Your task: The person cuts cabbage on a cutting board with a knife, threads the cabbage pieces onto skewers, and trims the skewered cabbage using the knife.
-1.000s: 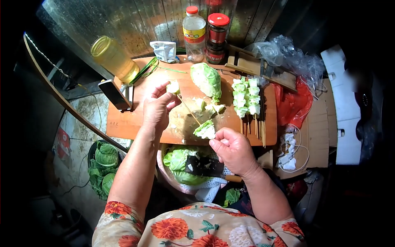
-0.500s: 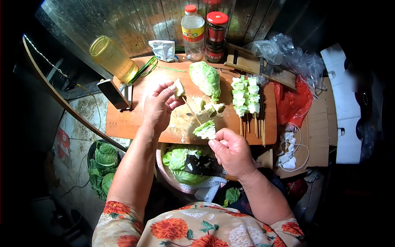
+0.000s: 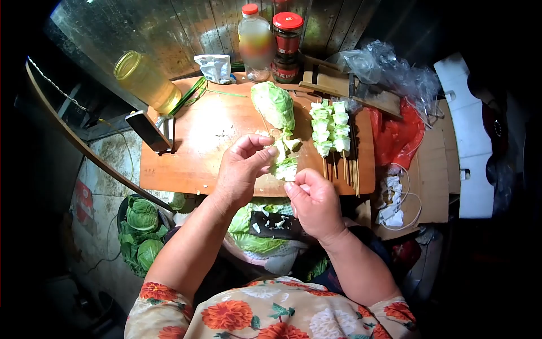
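Observation:
My left hand pinches a pale cabbage piece, mostly hidden by its fingers, on a thin wooden skewer whose upper end sticks up past the fingertips. My right hand is closed at the lower end of that skewer, just below a green cabbage leaf piece threaded on it. Behind my hands a cut cabbage chunk lies on the wooden board, with small loose pieces beside it. Finished-looking cabbage skewers lie to the right, near several bare sticks.
At the back stand a clear bottle, red-lidded jars and a jar of yellow liquid. A phone leans at left. Below the board, a cleaver rests on cabbage. More cabbages sit at lower left, a red bag at right.
My left hand has moved down and right along the skewer, bringing its cabbage piece close to the leaf piece by my right hand. The view has shifted slightly.

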Tool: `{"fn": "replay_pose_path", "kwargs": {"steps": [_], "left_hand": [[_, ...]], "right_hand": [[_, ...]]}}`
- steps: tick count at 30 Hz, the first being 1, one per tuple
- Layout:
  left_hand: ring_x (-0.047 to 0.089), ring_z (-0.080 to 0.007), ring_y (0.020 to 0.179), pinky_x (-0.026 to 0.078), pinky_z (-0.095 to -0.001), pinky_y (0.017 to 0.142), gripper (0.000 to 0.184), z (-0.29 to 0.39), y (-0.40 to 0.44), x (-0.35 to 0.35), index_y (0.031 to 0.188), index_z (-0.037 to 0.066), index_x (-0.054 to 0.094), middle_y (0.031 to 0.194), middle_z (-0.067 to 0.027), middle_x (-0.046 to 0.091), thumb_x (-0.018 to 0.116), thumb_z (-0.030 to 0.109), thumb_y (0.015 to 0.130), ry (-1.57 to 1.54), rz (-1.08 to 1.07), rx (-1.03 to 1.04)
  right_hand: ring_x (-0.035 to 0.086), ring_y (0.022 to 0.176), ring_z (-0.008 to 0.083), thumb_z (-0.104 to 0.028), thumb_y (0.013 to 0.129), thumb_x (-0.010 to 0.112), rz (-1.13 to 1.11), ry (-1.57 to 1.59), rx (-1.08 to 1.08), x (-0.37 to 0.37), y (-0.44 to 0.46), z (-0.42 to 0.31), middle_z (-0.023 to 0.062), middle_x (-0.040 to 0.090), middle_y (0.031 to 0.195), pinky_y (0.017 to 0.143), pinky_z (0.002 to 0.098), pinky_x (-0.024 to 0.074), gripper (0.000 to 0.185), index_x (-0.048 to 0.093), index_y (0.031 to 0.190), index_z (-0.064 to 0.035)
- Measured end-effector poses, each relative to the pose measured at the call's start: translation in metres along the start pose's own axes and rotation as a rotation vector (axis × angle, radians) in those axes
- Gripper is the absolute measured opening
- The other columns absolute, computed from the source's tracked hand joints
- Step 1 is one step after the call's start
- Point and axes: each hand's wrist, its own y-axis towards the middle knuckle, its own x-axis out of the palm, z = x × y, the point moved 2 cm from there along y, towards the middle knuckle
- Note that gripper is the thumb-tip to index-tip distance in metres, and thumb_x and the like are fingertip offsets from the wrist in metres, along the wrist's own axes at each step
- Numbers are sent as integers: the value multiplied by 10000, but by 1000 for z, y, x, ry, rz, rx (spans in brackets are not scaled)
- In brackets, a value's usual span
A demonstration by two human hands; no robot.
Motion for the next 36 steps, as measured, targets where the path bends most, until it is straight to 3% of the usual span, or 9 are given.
{"fn": "replay_pose_path", "kwargs": {"steps": [5, 8, 11, 15, 20, 24, 25, 32, 36], "left_hand": [[541, -58, 720, 448, -221, 645, 157, -5, 4, 0, 987, 115, 581, 855, 32, 610, 653, 72, 854, -28, -24, 9], [568, -74, 766, 468, -241, 682, 192, -5, 13, -2, 1081, 97, 572, 915, -5, 625, 607, 142, 898, 4, -54, 73], [608, -145, 837, 488, -284, 773, 382, 7, 30, -10, 1251, 52, 508, 1067, -102, 625, 480, 303, 964, 131, -33, 209], [628, -152, 810, 487, -302, 739, 291, -13, 71, -45, 1126, 24, 571, 1010, -78, 637, 584, 226, 917, 253, 206, 140], [569, -104, 716, 475, -283, 644, 320, -60, 104, -57, 1144, -32, 591, 880, -54, 644, 601, 166, 894, 545, 277, 21], [613, -248, 739, 493, -329, 705, 307, -83, 124, -63, 1147, 38, 623, 862, -152, 661, 590, 209, 894, 945, 256, 89], [620, -313, 776, 498, -356, 749, 286, -65, 113, -47, 1120, 62, 642, 896, -200, 642, 582, 227, 893, 1025, 206, 11], [626, -329, 818, 513, -376, 751, 303, -76, 123, -61, 1064, -3, 636, 983, -235, 596, 602, 206, 847, 1153, 173, 71], [630, -300, 729, 521, -368, 679, 267, -63, 109, -48, 973, -44, 617, 843, -193, 620, 625, 173, 818, 1111, 148, -2]], "right_hand": [[430, 528, 40, -84, 876, 587, 24, 35, -44, 1, 3, 5, -16, 510, 583, 473, 238, 370, 111, 548, 809, -4], [443, 518, 37, -96, 881, 587, 24, 17, -33, -4, 7, 3, -19, 519, 589, 467, 225, 373, 118, 553, 816, -4], [453, 507, 37, -111, 888, 588, 48, 116, -6, -9, 8, 1, -24, 525, 596, 457, 212, 367, 123, 559, 820, -14], [409, 490, 20, -92, 917, 565, 64, 122, 6, -20, 8, -1, -38, 488, 643, 433, 172, 315, 70, 536, 896, -31], [411, 493, 20, -99, 917, 568, 49, 119, 40, -30, 5, -4, -40, 481, 629, 438, 174, 322, 80, 531, 888, -35], [416, 501, 22, -101, 919, 567, 32, 139, 33, -39, 4, -6, -36, 487, 635, 447, 177, 334, 79, 525, 891, -41], [437, 512, 29, -113, 912, 578, 38, 138, 47, -41, 3, -7, -29, 507, 631, 462, 186, 353, 103, 536, 869, -29], [447, 520, 31, -107, 914, 573, 17, 111, 36, -47, 0, -10, -26, 511, 636, 471, 191, 370, 104, 529, 864, -27], [425, 511, 20, -82, 922, 556, 6, 65, 7, -46, -2, -10, -36, 485, 635, 450, 180, 346, 78, 511, 876, -37]]}}
